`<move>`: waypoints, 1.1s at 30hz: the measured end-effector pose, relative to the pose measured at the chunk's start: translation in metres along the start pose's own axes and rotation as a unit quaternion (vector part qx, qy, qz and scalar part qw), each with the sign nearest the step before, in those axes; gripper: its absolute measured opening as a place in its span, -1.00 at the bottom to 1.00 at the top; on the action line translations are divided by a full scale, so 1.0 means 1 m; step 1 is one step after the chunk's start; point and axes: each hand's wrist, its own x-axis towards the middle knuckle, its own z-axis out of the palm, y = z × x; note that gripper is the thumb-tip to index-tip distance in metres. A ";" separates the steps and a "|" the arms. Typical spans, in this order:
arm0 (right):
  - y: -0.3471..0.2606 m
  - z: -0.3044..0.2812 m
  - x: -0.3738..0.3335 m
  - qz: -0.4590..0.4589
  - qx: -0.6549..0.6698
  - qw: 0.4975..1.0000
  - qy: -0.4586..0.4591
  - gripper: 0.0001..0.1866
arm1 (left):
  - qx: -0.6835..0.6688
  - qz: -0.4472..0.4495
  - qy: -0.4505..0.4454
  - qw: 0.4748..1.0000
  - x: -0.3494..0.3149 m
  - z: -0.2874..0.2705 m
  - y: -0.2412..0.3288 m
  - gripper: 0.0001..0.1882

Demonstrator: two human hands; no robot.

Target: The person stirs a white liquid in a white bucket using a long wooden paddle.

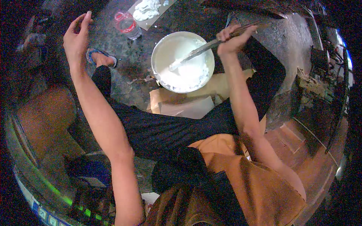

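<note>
My right hand [232,44] is closed round a long, worn stick [205,48]. It slants down to the left, and its white-smeared lower end reaches into a round, pale bowl [154,62]. White, creamy stuff [188,77] lies in the bowl, very bright under the light. Away from the bowl, at the upper left, my left hand [77,37] is raised with nothing in it. Its thumb and fingers are bent but apart. The bottle [130,27] is the nearest item on that side, clear with red markings and partly filled with clear liquid.
Behind the bottle, a white, lumpy heap [147,9] rests on a flat sheet [160,19]. Brown cardboard [154,100] lies between the bowl and my legs. My sandalled foot [102,59] is on the dark floor at left. Scrap wood [313,83] sits at the right.
</note>
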 end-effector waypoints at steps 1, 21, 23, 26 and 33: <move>0.013 -0.002 -0.004 -0.001 -0.012 1.000 -0.003 -0.25 | -0.001 0.001 -0.001 1.000 0.000 0.002 0.002 -0.54; -0.017 -0.010 0.006 0.064 -0.012 0.995 0.077 -0.29 | -0.018 0.021 0.007 1.000 -0.004 0.001 0.006 -0.52; -0.023 -0.013 0.008 0.043 -0.012 0.998 0.053 -0.27 | -0.014 0.023 0.008 1.000 -0.005 -0.001 0.007 -0.51; -0.021 -0.010 0.002 0.009 -0.034 0.998 0.059 -0.26 | -0.009 0.019 0.007 1.000 -0.009 0.001 0.014 -0.51; 0.030 -0.019 -0.017 0.010 -0.045 0.989 0.144 -0.28 | -0.017 0.022 0.004 1.000 -0.008 0.005 0.013 -0.52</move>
